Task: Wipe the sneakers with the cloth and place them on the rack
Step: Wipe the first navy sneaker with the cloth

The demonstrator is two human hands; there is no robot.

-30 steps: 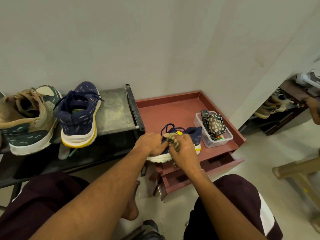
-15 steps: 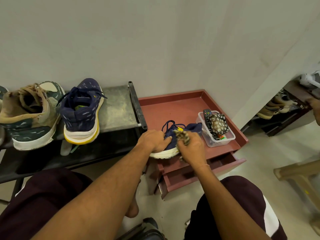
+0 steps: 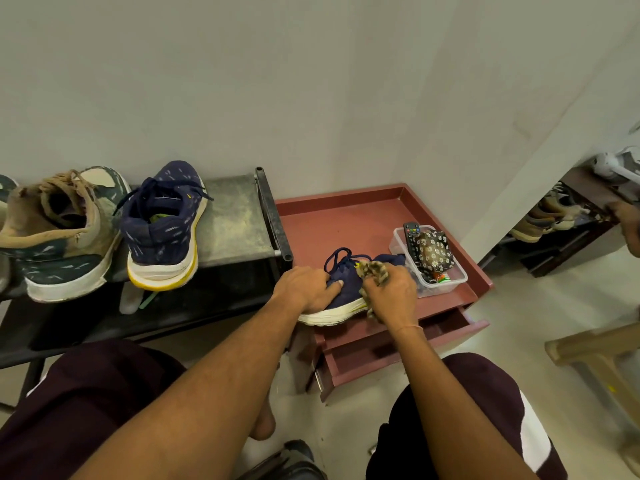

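- The right hand (image 3: 391,299), right of frame centre, is clenched around a crumpled brown patterned cloth (image 3: 374,271) and presses it against the side of a navy knit sneaker with a white sole (image 3: 343,292).
- The left hand (image 3: 304,287) grips that sneaker's near end and pins it on the dark red tray-top cabinet (image 3: 346,216).
- To wipe well, I judge the left hand should hold firm while the cloth runs in short strokes along upper and sole edge, clear of the laces.
- Count: two navy sneakers, this one and its mate (image 3: 162,226) already on the grey metal rack (image 3: 235,220) at middle left.
- One tan and green high-top shoe (image 3: 59,230) sits fully in view beside the mate; another shoe's edge shows at far left.
- One cloth; one clear plastic tub (image 3: 446,282) holding a remote and a floral pouch.
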